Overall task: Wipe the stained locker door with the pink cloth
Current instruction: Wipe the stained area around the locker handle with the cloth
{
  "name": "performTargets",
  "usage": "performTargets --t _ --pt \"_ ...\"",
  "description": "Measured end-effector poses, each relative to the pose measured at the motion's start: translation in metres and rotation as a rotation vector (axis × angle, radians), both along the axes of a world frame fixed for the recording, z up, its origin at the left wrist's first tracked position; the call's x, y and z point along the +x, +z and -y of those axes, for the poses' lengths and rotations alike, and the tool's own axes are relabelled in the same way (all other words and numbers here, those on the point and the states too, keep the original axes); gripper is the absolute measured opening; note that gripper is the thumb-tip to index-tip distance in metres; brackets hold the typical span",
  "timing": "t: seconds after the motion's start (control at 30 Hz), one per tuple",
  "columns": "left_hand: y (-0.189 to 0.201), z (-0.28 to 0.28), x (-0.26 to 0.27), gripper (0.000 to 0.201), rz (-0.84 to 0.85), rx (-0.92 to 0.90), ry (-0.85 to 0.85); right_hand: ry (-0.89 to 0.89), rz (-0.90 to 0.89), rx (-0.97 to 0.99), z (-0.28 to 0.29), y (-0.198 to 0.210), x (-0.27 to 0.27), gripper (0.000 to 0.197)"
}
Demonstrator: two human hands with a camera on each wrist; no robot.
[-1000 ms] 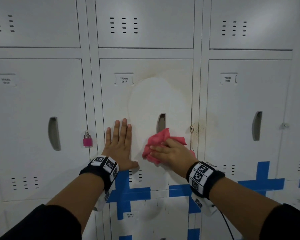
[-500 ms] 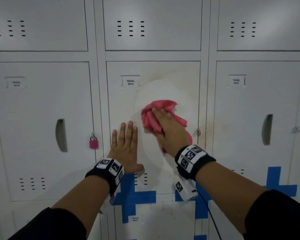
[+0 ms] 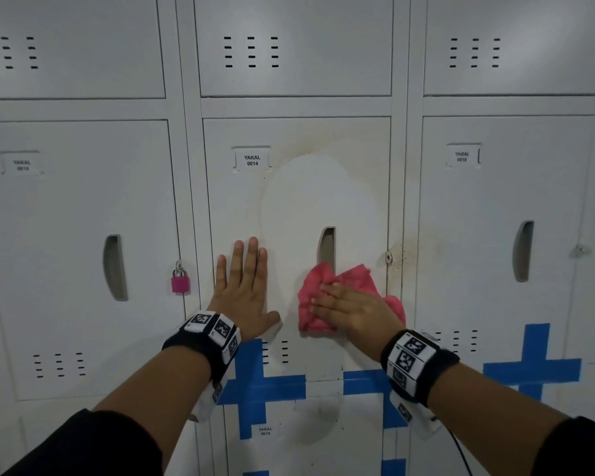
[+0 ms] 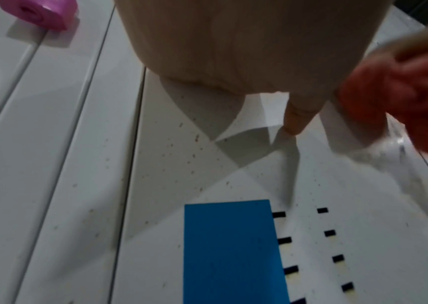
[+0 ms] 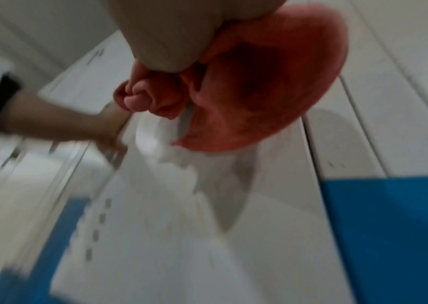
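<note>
The stained locker door (image 3: 289, 201), labelled 0014, has a cleaner pale oval in its middle and yellow-brown marks along its top and right edge. My right hand (image 3: 323, 297) presses the crumpled pink cloth (image 3: 354, 274) flat against the door just below the handle slot (image 3: 327, 249), fingers laid straight across it and pointing left. My left hand (image 3: 246, 283) rests flat on the same door to the left, fingers spread upward. In the left wrist view the palm (image 4: 233, 41) lies on the door and the cloth (image 4: 402, 92) shows blurred at the right. The right wrist view shows the cloth (image 5: 272, 82) bunched under my palm.
A pink padlock (image 3: 180, 281) hangs on the neighbouring locker to the left. Blue tape crosses (image 3: 255, 386) mark the lower edges of the doors. More grey lockers (image 3: 505, 201) surround this one on all sides.
My right hand has swept the cloth from the upper middle of the door, beside the handle, down and right to below the handle. The left hand has stayed flat on the door.
</note>
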State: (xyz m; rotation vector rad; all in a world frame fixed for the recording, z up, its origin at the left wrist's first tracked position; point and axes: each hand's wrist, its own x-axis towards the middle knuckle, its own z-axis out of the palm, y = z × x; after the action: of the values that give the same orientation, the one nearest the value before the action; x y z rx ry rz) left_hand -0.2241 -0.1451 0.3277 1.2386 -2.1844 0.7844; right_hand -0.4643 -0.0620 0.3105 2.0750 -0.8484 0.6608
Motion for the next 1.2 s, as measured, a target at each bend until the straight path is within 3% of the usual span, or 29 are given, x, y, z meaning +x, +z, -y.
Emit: performTargets --t 0.13,0.23,0.33,0.47,0.67,0.8,0.93,1.1,1.2 --pt "0.001 -0.004 0.0 0.119 -0.006 -0.041 -0.018 0.006 0.338 -0.157 -0.009 0.047 0.0 0.034" --pt "0.009 -0.017 -0.002 0.116 -0.067 -0.055 -0.031 -0.014 0.485 -0.245 -0.013 0.095 0.004 0.042" --pt "0.028 -0.028 -0.005 0.114 -0.055 -0.078 -0.037 -0.152 0.573 -0.198 -0.002 0.116 0.011 0.053" --pt "0.049 -0.034 -0.016 0.123 0.092 -0.09 -0.006 -0.278 0.589 0.021 0.011 0.093 0.017 0.077" --pt "0.043 -0.027 -0.02 0.145 0.178 -0.045 0.098 -0.472 0.355 0.131 0.007 0.022 0.012 0.108" --pt "0.044 -0.023 -0.023 0.148 0.175 -0.013 0.114 -0.449 0.292 0.167 0.002 -0.024 0.005 0.096" --pt "0.046 -0.019 -0.023 0.152 0.153 0.033 0.088 -0.273 0.35 0.05 -0.004 -0.046 -0.003 0.086" --pt "0.046 -0.021 -0.024 0.15 0.162 0.062 0.089 -0.124 0.466 -0.142 -0.013 -0.004 0.013 0.077" --pt "0.047 -0.023 -0.024 0.148 0.157 0.067 0.089 -0.117 0.517 -0.285 -0.01 0.036 0.032 0.05"
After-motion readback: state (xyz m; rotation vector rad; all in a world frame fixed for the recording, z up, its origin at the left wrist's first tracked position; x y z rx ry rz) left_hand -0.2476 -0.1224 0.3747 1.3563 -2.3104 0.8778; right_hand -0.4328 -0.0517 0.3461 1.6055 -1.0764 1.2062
